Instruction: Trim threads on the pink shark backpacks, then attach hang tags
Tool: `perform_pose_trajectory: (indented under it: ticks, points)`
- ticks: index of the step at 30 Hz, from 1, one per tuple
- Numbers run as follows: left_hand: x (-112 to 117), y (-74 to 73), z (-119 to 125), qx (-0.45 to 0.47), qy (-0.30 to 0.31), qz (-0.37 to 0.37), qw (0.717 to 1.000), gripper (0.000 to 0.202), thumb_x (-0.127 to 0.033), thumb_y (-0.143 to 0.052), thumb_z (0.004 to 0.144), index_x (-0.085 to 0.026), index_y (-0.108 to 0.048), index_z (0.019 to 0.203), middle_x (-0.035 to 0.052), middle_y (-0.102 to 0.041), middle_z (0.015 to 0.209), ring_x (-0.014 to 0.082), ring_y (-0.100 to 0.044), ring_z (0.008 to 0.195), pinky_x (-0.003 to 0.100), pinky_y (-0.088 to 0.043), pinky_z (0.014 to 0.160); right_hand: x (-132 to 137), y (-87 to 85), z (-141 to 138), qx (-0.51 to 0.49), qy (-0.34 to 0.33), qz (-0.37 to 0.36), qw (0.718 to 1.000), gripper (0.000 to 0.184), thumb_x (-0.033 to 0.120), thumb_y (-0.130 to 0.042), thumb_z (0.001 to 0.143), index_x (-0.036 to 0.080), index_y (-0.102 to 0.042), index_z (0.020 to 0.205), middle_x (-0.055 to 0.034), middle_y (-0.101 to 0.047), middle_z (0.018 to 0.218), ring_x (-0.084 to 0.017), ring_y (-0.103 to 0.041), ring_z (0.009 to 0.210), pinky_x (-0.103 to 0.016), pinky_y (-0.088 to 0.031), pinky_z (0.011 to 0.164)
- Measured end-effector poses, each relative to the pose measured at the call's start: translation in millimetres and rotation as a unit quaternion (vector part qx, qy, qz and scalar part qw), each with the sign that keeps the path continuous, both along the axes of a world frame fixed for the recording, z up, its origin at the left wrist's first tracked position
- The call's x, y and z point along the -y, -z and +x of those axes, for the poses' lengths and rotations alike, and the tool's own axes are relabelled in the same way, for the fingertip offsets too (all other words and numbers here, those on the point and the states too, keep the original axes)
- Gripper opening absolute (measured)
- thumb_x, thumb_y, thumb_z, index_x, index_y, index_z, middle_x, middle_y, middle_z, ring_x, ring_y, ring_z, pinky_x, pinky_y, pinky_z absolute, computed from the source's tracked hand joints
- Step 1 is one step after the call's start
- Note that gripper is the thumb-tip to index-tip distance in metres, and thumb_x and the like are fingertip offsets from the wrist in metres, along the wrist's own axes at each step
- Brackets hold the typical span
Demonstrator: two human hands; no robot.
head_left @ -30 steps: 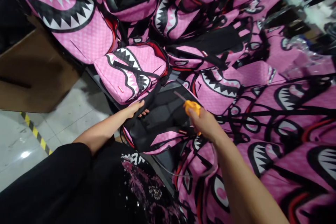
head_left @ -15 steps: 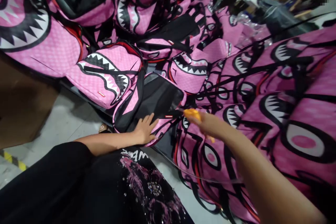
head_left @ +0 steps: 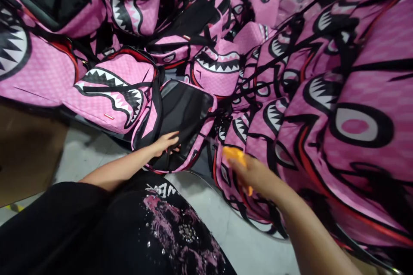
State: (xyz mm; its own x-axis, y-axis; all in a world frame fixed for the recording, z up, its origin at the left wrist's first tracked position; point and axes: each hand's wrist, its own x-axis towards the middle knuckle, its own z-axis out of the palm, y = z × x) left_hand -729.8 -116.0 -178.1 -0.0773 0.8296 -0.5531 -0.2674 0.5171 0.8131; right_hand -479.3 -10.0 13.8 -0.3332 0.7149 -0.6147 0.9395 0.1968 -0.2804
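A pink and black backpack (head_left: 196, 103) lies back panel up in front of me, its black padded side showing. My left hand (head_left: 167, 142) is on this panel, its fingers closed around what looks like a black shoulder strap (head_left: 167, 161). To the right of the backpack, my right hand (head_left: 247, 174) grips an orange-handled tool (head_left: 235, 155). Motion blur and the fingers hide the tool's exact kind. The right hand is in front of the standing row of pink backpacks, apart from the one under my left hand.
Another pink backpack with a shark-mouth print (head_left: 112, 94) lies to the left. Several more are piled behind, and a tight row of backpacks (head_left: 361, 124) fills the right. A brown cardboard box (head_left: 29, 150) stands at left. Pale floor (head_left: 206, 193) shows below.
My left hand has gone from lying flat on the back panel to gripping the strap. My right hand has drawn the orange-handled tool back from the backpack's edge. The view has shifted.
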Motion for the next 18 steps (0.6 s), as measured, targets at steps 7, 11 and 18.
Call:
perform_pose_trajectory:
  ticks: [7,11,18]
  points:
    - [-6.5,-18.0,26.5,-0.428,0.096,0.081,0.895,0.059,-0.047,-0.055,0.088,-0.038,-0.040,0.144,0.0099,-0.044,0.141,0.0319,-0.048,0.121,0.043,-0.047,0.092,19.5,2.2,-8.2,0.079,0.012,0.156,0.985,0.051,0.055,-0.036,0.095,0.015,-0.056,0.120,-0.0135,-0.069,0.084,-0.023,-0.065,0.070,-0.028,-0.042,0.058]
    - [-13.9,-17.1,39.2,-0.535,0.186,0.082,0.820,0.064,-0.049,-0.057,0.086,-0.038,-0.039,0.146,0.0142,-0.039,0.136,0.0365,-0.046,0.120,0.048,-0.048,0.091,60.0,18.5,-1.0,0.136,-0.004,0.126,0.983,0.052,0.057,-0.038,0.094,0.014,-0.056,0.118,-0.0154,-0.070,0.088,-0.025,-0.068,0.079,-0.028,-0.042,0.061]
    - [-22.9,-11.2,16.9,-0.479,0.132,0.114,0.860,0.064,-0.046,-0.058,0.086,-0.035,-0.040,0.146,0.0094,-0.041,0.132,0.0277,-0.050,0.122,0.039,-0.045,0.102,186.7,111.6,-17.4,0.170,-0.012,0.059,0.984,0.031,0.038,-0.032,0.100,0.017,-0.051,0.113,-0.0102,-0.070,0.083,-0.024,-0.070,0.078,-0.029,-0.045,0.064]
